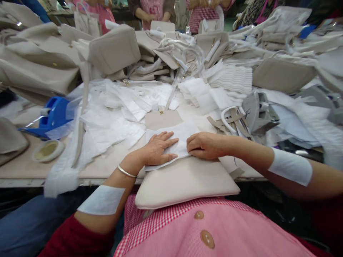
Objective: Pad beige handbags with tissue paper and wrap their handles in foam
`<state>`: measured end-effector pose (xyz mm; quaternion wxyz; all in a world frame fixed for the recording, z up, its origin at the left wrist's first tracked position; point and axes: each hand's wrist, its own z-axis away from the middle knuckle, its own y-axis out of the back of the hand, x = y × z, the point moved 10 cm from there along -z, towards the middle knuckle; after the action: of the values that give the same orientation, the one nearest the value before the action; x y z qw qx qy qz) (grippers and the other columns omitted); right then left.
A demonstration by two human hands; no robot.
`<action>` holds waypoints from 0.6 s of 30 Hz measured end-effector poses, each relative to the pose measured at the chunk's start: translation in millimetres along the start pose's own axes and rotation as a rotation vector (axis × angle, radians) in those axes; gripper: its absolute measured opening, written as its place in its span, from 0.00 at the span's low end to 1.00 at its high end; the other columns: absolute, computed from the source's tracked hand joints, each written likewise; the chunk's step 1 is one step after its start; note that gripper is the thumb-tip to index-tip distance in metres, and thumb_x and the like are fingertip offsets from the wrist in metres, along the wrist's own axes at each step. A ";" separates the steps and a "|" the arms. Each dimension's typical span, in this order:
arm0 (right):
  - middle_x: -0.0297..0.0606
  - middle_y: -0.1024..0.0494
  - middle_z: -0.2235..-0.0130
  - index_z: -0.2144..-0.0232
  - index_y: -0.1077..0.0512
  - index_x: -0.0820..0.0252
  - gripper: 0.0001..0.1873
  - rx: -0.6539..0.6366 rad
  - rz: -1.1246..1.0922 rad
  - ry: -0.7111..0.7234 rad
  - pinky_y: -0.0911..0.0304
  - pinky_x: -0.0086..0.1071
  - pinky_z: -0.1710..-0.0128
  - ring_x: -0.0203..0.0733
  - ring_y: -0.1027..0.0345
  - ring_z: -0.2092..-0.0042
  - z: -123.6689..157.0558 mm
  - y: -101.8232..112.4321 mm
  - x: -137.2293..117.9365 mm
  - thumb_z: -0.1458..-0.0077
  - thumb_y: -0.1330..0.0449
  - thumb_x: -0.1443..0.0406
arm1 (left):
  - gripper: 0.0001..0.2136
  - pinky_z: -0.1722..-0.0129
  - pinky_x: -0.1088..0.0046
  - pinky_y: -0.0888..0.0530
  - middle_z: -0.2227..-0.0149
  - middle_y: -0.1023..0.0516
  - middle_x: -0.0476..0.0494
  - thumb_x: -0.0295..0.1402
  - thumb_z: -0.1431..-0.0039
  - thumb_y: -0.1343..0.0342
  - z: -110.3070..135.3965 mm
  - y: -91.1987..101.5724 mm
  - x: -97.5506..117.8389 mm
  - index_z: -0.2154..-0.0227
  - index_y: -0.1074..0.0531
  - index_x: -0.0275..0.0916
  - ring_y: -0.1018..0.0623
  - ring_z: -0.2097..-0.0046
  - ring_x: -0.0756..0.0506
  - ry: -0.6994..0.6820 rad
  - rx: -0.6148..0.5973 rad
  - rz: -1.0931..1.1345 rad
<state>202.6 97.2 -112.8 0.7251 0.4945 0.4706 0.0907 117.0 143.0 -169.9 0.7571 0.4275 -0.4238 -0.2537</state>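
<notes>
A cream handbag [187, 184] lies flat across the table's front edge, its lower end toward my apron. Over its upper part spreads a white tissue sheet [184, 130]. My left hand [160, 148] rests flat on the sheet with fingers spread. At the sheet's right side, my right hand [202, 145] has its fingers curled and pressed together at the edge; the fingertips are partly hidden. Beyond the sheet shows a beige flap [163, 119] with a small gold clasp [161, 111] at its top.
A blue tape dispenser [55, 116] and a small round dish [48, 150] stand left. To the right are a grey tape dispenser [259, 112] and beige strips [233, 121]. White paper sheets [115, 103] and piled bags [115, 50] cover the far side, where people in aprons stand.
</notes>
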 end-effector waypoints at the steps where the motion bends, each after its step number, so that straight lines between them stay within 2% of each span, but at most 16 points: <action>1: 0.39 0.24 0.65 0.70 0.23 0.60 0.12 -0.008 -0.041 -0.007 0.37 0.31 0.60 0.39 0.32 0.65 -0.2 0.3 2.5 0.44 0.47 0.72 | 0.34 0.35 0.47 0.51 0.29 0.54 0.35 0.54 0.39 0.52 0.2 -0.1 -0.2 0.33 0.49 0.47 0.52 0.30 0.30 0.000 0.001 -0.011; 18: 0.37 0.21 0.66 0.69 0.22 0.64 0.10 -0.072 -0.215 -0.086 0.38 0.27 0.61 0.35 0.31 0.66 -2.3 -0.2 18.8 0.46 0.44 0.73 | 0.35 0.35 0.47 0.49 0.29 0.54 0.36 0.55 0.39 0.52 0.4 0.3 0.4 0.33 0.49 0.48 0.51 0.30 0.30 0.004 -0.005 -0.045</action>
<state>210.8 109.8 -124.2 0.7675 0.4182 0.4858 0.0079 116.9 142.7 -169.4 0.7532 0.4357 -0.4120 -0.2706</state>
